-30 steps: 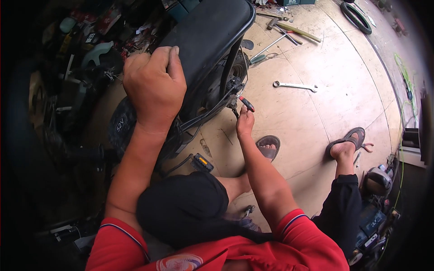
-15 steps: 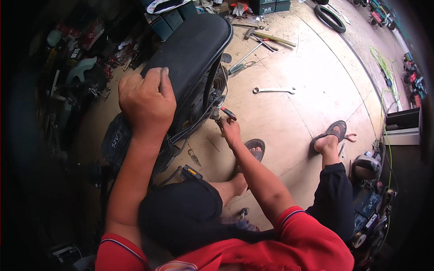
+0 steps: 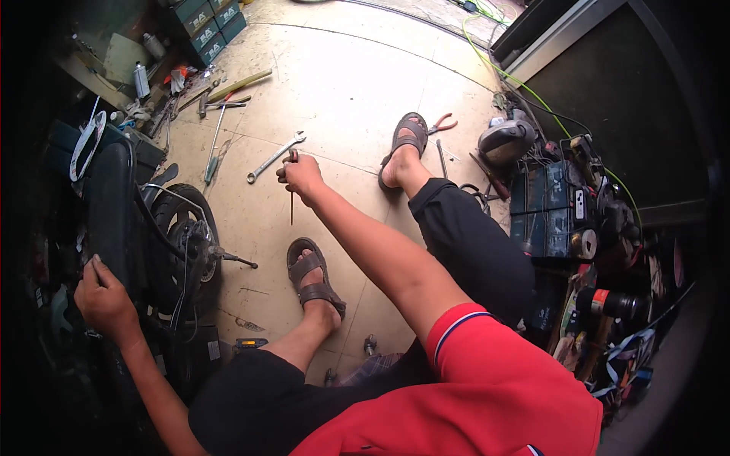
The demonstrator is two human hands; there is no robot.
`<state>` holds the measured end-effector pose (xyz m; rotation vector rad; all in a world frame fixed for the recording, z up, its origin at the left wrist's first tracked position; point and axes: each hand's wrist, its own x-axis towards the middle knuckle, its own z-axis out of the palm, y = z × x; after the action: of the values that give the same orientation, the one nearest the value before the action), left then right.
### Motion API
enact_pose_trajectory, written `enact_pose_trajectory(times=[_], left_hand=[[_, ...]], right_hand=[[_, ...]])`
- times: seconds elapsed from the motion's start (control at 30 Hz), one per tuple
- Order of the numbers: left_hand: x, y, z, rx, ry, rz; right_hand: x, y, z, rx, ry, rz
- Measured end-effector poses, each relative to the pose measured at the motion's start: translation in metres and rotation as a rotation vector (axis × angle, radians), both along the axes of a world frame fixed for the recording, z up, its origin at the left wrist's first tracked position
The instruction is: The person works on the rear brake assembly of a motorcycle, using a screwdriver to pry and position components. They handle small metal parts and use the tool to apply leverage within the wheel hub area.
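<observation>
My left hand point(image 3: 106, 302) is closed on the black seat point(image 3: 111, 201) of a two-wheeler at the left. My right hand point(image 3: 303, 176) grips a screwdriver point(image 3: 291, 207) over the floor, its thin shaft pointing down and its handle largely covered by my fingers. Below and right of the seat is the rear wheel point(image 3: 205, 209), with a bar tool point(image 3: 237, 258) sticking out from near its hub. A combination wrench point(image 3: 270, 161) lies flat just beyond my right hand.
A hammer point(image 3: 242, 85) and long tools lie at upper left beside stacked green boxes point(image 3: 207, 47). Red-handled pliers point(image 3: 442, 126) are by my right foot point(image 3: 401, 156). Batteries point(image 3: 547, 213), cluttered parts and a green cable point(image 3: 544, 106) line the right side, beside a dark framed panel point(image 3: 631, 99).
My view has turned rightward, putting the two-wheeler further left. My right hand has drawn the screwdriver away from the wheel area, out over the floor. My left hand remains at the seat.
</observation>
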<state>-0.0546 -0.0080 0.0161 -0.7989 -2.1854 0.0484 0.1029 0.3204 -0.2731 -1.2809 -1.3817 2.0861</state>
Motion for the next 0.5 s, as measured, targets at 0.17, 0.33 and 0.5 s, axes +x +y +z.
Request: enact_pose_trajectory(times=[0.17, 0.33, 0.5], left_hand=[[0.015, 0.015, 0.006, 0.127, 0.075, -0.215], [0.008, 0.017, 0.007, 0.012, 0.018, -0.206], [0.01, 0.017, 0.009, 0.002, 0.004, -0.195]], right_hand=[[0.097, 0.172, 0.112, 0.306, -0.265, 0.18], [0.276, 0.247, 0.095, 0.431, -0.51, -0.034], [0.387, 0.13, -0.021, 0.716, -0.873, -0.355]])
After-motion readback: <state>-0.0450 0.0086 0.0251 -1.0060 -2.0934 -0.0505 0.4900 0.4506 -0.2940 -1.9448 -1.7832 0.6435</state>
